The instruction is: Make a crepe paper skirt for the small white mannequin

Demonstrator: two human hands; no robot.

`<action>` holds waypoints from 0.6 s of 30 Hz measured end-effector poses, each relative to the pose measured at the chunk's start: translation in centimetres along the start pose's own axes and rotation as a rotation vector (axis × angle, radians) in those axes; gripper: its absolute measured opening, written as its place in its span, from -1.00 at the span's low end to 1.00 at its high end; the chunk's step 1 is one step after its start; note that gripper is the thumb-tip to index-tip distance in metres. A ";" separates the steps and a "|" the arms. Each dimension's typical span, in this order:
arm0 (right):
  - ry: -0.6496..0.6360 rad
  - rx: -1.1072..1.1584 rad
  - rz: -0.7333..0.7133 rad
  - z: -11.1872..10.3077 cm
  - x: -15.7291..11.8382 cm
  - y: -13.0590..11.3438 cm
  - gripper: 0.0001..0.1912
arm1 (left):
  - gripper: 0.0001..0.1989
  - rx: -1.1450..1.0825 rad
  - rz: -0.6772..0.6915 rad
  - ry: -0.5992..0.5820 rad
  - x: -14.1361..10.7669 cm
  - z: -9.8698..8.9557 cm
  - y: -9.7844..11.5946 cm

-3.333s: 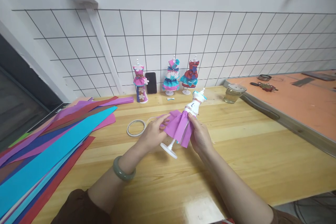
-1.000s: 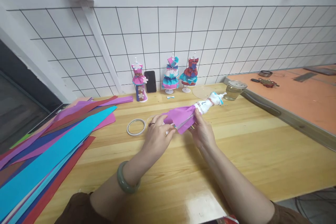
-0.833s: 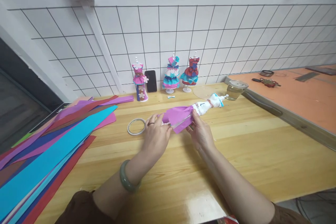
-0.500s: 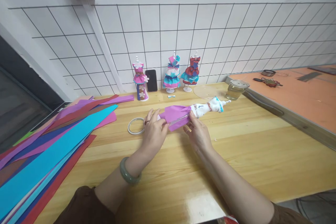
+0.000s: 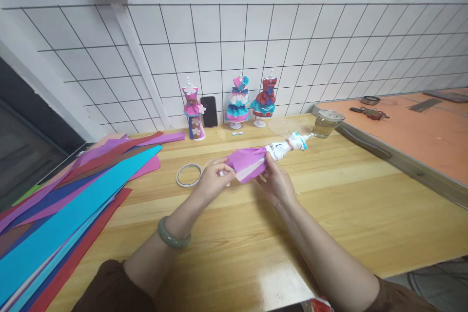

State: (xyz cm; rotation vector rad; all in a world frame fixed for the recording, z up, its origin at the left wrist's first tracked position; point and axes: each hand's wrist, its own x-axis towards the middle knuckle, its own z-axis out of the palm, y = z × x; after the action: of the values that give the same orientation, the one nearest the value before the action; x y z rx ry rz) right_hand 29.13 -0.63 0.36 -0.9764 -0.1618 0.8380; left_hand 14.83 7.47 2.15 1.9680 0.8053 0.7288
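A small white dress-form mannequin [image 5: 280,150] lies tilted over the table, its neck end pointing right. Purple crepe paper [image 5: 245,162] is wrapped round its lower part like a skirt, with a pale strip showing along a gap in front. My right hand [image 5: 278,180] is closed round the mannequin where the purple paper meets the white body. With fingertips pinched, my left hand [image 5: 215,178] holds the lower left edge of the purple paper. The mannequin's stand is mostly hidden behind my left hand. A roll of tape [image 5: 189,175] lies just left of that hand.
Long strips of coloured crepe paper [image 5: 84,195] cover the left side. Three dressed mini mannequins [image 5: 237,102] and a phone [image 5: 209,112] stand by the grid wall. A lidded cup [image 5: 328,124] of liquid is at the back right. A tiny bow [image 5: 237,133] lies before the mannequins.
My left hand has shifted its grip to the purple paper's lower edge, and the paper's gap has spread wider. The mannequin's neck end has moved slightly left and up.
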 end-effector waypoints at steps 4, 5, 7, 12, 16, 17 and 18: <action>0.015 0.002 -0.001 0.0 0.1 0.1 -0.73 | -0.91 -0.062 -0.053 -0.075 0.2 -0.3 0.0; 0.008 0.008 0.000 0.0 0.1 0.0 -0.73 | -0.91 -0.073 -0.053 -0.082 0.2 -0.3 0.0; -0.004 0.017 -0.002 0.0 -0.1 0.0 -0.72 | -0.91 -0.108 -0.053 -0.084 0.3 -0.4 -0.3; -0.008 0.024 -0.001 0.1 -0.3 0.0 -0.73 | -0.80 -0.260 -0.049 -0.128 0.4 -0.4 -0.8; -0.020 0.020 0.007 0.3 -0.5 0.0 -0.73 | -0.74 -0.241 -0.063 -0.077 0.2 0.0 -0.7; -0.024 0.018 0.012 0.3 -0.5 0.0 -0.73 | -0.73 -0.229 -0.072 -0.055 0.1 0.1 -0.7; -0.029 0.018 0.016 0.4 -0.6 0.0 -0.73 | -0.72 -0.233 -0.082 -0.039 0.1 0.2 -0.8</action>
State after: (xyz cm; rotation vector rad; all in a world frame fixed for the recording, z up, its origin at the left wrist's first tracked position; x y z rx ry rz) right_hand 28.59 -0.77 0.72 -0.9500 -0.1708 0.8669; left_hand 14.86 7.76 1.36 1.7257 0.7381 0.7002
